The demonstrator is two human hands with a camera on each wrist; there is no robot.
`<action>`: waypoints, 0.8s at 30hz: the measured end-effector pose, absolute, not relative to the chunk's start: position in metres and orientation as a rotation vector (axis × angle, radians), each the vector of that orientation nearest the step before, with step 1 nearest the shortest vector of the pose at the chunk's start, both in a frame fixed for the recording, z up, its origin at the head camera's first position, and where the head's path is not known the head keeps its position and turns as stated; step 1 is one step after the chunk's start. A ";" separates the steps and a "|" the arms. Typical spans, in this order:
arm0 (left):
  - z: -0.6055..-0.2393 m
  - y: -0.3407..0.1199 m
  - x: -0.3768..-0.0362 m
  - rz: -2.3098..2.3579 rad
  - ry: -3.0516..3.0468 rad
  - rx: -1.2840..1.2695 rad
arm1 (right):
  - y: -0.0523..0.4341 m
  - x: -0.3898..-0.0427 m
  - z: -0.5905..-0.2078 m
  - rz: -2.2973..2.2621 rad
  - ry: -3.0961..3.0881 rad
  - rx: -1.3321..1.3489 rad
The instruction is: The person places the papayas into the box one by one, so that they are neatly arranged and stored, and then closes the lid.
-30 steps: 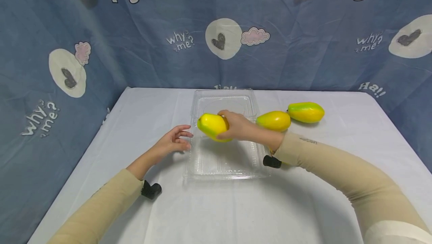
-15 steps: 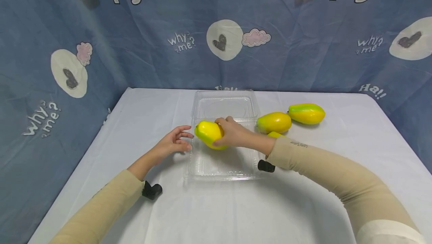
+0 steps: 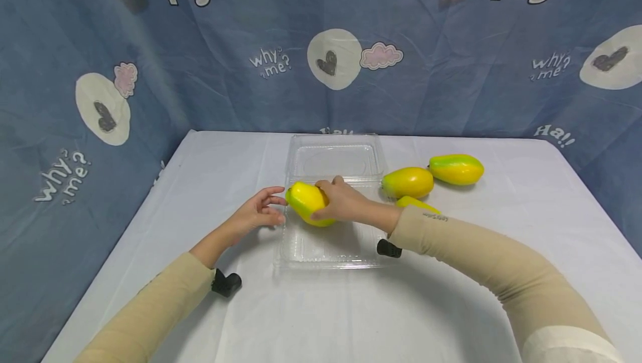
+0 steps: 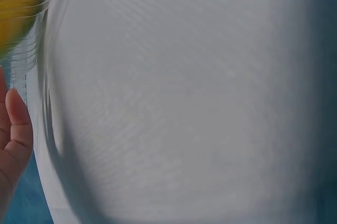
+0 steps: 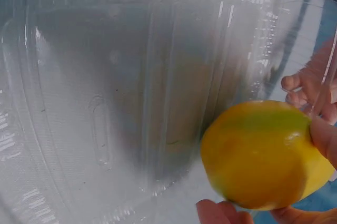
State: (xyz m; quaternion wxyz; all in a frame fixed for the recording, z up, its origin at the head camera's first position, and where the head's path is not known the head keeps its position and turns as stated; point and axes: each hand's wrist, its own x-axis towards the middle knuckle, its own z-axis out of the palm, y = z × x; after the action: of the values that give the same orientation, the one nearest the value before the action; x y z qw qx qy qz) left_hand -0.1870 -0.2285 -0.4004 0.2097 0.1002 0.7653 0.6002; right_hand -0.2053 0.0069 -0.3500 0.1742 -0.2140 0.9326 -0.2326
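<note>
Covering the left forearm, a tan sleeve (image 3: 150, 304) is seen at lower left, with a small black device (image 3: 228, 284) worn at the wrist. Left hand (image 3: 259, 209) is held just beside the left wall of the clear plastic container (image 3: 321, 250); fingers are loosely bent, spread from the thumb, nothing gripped. Contact with the wall can't be told. In the left wrist view only part of that hand is caught at the edge; most of that view is filled by white cloth (image 4: 174, 103).

Next, the yellow-green fruit (image 3: 305, 202) is held tilted over the left side of the container base, narrow end pointed at the left hand's fingers. Whether the base is touched underneath can't be told. Behind the base, the clear lid (image 3: 333, 159) is laid back flat on the cloth.

Fruit is gripped at its right end by the right hand (image 3: 345, 201), thumb on the near side, fingers on the far side, spread only to the fruit's width. A second black device (image 3: 389, 248) is worn at that wrist, below the right sleeve (image 3: 466, 246).

Right of the container, a second fruit (image 3: 408, 182) is laid near the rim; a third fruit (image 3: 415, 203) is partly hidden by the sleeve; a fourth fruit (image 3: 456, 169) is placed farthest right.
</note>
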 end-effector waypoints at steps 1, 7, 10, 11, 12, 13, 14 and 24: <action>-0.400 -0.228 -0.187 1.669 2.128 0.281 | 0.006 -0.205 -0.350 -0.646 2.645 -0.604; -0.401 -0.229 -0.188 1.677 2.124 0.299 | 0.006 -0.203 -0.350 -0.607 2.654 -0.588; -0.400 -0.229 -0.188 1.680 2.119 0.299 | 0.006 -0.203 -0.350 -0.598 2.651 -0.581; -0.400 -0.229 -0.187 1.679 2.118 0.294 | 0.006 -0.203 -0.350 -0.595 2.651 -0.579; -0.400 -0.229 -0.187 1.679 2.117 0.294 | 0.006 -0.203 -0.350 -0.593 2.649 -0.575; -0.399 -0.229 -0.187 1.677 2.117 0.293 | 0.006 -0.203 -0.350 -0.590 2.648 -0.571; -0.399 -0.229 -0.187 1.675 2.118 0.291 | 0.007 -0.203 -0.350 -0.587 2.646 -0.566; -0.399 -0.230 -0.187 1.661 2.128 0.299 | 0.014 -0.209 -0.341 -0.542 2.637 -0.554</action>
State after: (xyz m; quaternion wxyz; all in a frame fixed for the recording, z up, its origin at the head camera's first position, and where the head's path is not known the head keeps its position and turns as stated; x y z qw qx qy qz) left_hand -0.1871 -0.2298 -0.3987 0.2112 0.1075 0.7659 0.5977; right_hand -0.2086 0.0137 -0.3410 0.1955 -0.1978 0.9409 -0.1933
